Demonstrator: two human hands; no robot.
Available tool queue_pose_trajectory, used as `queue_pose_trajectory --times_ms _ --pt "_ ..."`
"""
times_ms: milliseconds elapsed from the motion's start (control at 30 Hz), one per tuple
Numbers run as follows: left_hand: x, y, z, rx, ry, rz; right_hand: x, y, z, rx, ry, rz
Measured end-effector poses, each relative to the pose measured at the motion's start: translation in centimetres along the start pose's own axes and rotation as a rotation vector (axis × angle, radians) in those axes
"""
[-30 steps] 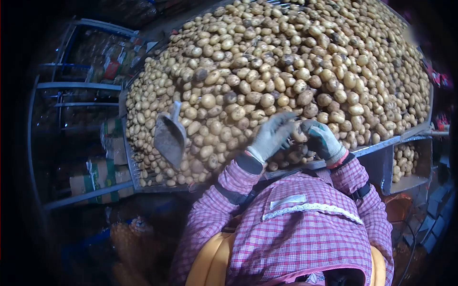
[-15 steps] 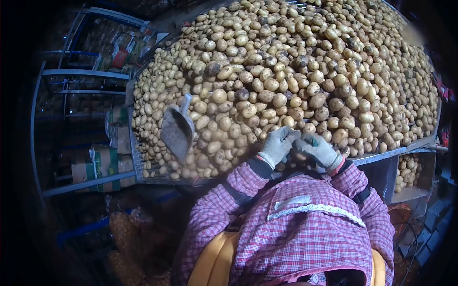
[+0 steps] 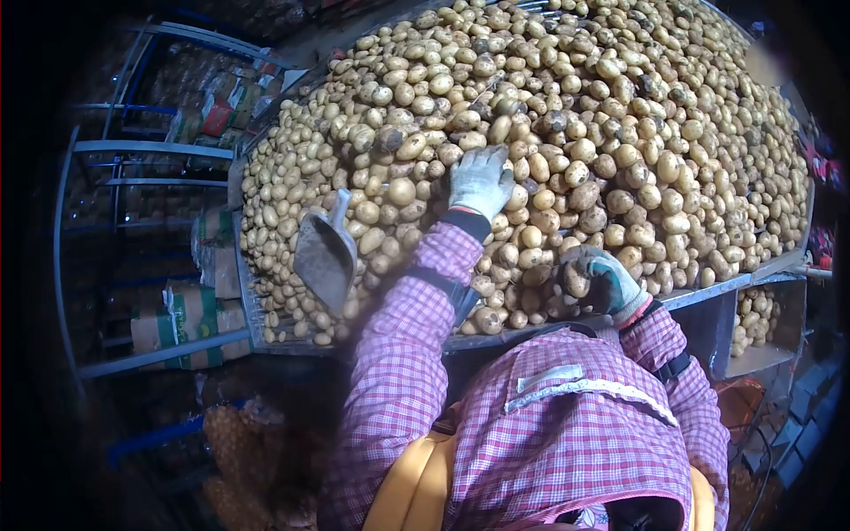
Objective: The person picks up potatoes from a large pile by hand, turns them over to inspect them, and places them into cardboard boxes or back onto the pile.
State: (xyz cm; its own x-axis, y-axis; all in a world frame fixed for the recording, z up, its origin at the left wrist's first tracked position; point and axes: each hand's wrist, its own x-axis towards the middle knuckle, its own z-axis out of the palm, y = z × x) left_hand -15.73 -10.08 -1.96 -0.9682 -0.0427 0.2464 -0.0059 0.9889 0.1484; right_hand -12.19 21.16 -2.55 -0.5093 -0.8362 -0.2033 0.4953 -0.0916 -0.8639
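Note:
A large heap of potatoes (image 3: 655, 168) covers the metal-edged table. My left hand (image 3: 480, 183), in a pale work glove, reaches into the middle of the heap, palm down; its fingertips are against potatoes, and I cannot make out whether it grips one. Near the front edge my right hand (image 3: 605, 281), gloved in white and green, has its fingers curled around a brownish potato (image 3: 575, 281). Left of my left hand, a metal scoop (image 3: 324, 263) lies on the potatoes with its handle pointing away from me.
Metal racks (image 3: 155, 149) stand at the left, with cardboard boxes (image 3: 190, 323) beside the table. More potatoes fill a compartment (image 3: 763, 354) under the right side. Filled net sacks (image 3: 237, 442) are at the lower left.
My left hand has moved away from my right hand, forward and left onto the heap. My right hand has stayed near the front edge, and the potato in it now shows.

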Motion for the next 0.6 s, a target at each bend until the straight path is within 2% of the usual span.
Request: queue_pose_trajectory --times_ms 33,100,167,233,267,300,367,400,433,467,500,533,567,600 --pt "0.1 0.2 -0.1 -0.004 -0.003 0.001 0.1 0.0 0.0 0.481 -0.005 0.186" --pt "0.4 0.4 -0.2 0.066 -0.123 -0.01 0.9 0.3 0.1 0.444 0.047 0.166" --pt "0.8 0.2 -0.5 0.062 -0.152 0.016 1.8 -0.5 0.3 0.449 0.065 0.182" --pt "0.4 0.6 -1.7 0.083 -0.308 0.061 2.3 -1.2 0.4 0.456 0.085 0.178" --pt "-0.1 0.6 -1.3 0.059 -0.271 0.131 2.3 -1.4 0.5 0.326 0.139 0.187" --pt "0.1 1.7 -3.1 0.014 -0.299 0.104 2.3 -1.6 0.3 0.198 0.194 0.193" --pt "-0.8 1.6 -2.7 -0.668 -0.209 -0.3 1.9 -2.0 -0.5 0.162 0.178 0.126" --pt "-1.0 1.6 -3.0 -1.104 -0.149 -0.407 1.7 -2.5 -1.0 -0.225 0.113 -0.14" --pt "-0.9 1.5 -3.3 -1.495 -0.244 -0.663 1.6 -2.8 -1.3 -0.619 0.039 -0.401" --pt "-1.2 2.6 -4.4 -1.688 -0.284 -0.682 1.4 -2.8 -1.4 -0.619 0.045 -0.402" --pt "-1.6 3.6 -5.6 -1.878 -0.318 -0.697 1.4 -2.8 -1.4 -0.444 0.086 -0.249" --pt "-1.7 4.0 -5.8 -1.949 -0.32 -0.779 1.4 -2.7 -1.2 -0.265 0.123 -0.1" --pt "-1.8 4.1 -5.6 -1.944 -0.319 -0.777 1.3 -2.6 -1.1 -0.086 0.157 0.052" --pt "-2.1 3.9 -5.2 -1.895 -0.301 -0.856 1.1 -2.8 -0.9 -0.085 0.151 0.05"
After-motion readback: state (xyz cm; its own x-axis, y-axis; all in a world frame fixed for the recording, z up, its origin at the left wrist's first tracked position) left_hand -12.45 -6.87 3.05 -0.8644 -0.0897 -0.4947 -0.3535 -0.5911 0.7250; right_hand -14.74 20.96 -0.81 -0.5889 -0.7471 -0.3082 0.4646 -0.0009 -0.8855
